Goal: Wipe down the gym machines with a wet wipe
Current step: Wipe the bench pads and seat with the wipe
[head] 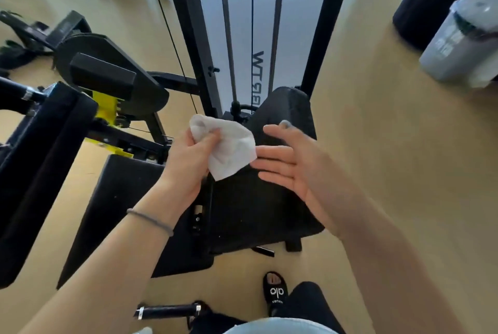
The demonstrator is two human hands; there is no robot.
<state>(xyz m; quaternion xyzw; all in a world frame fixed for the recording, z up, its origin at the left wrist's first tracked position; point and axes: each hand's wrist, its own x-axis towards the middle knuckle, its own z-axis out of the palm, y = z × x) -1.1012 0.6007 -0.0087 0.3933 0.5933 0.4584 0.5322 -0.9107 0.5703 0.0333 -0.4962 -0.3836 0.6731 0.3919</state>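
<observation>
A white wet wipe (229,149) hangs crumpled from my left hand (188,161), pinched between thumb and fingers. My right hand (291,164) is flat and open just to its right, fingertips touching the wipe's edge. Both hands hover over the black padded seat (258,204) of a black gym machine. Its upright frame (194,37), cables and white shroud (253,37) rise behind the seat. A second black pad (118,199) lies lower left of the seat.
A black and yellow lever arm with a round cam (107,77) juts out at the left. A grey wipes dispenser (463,37) stands at the upper right. My foot in a black slide (275,293) rests on the tan floor below the seat, next to a black handle (167,310).
</observation>
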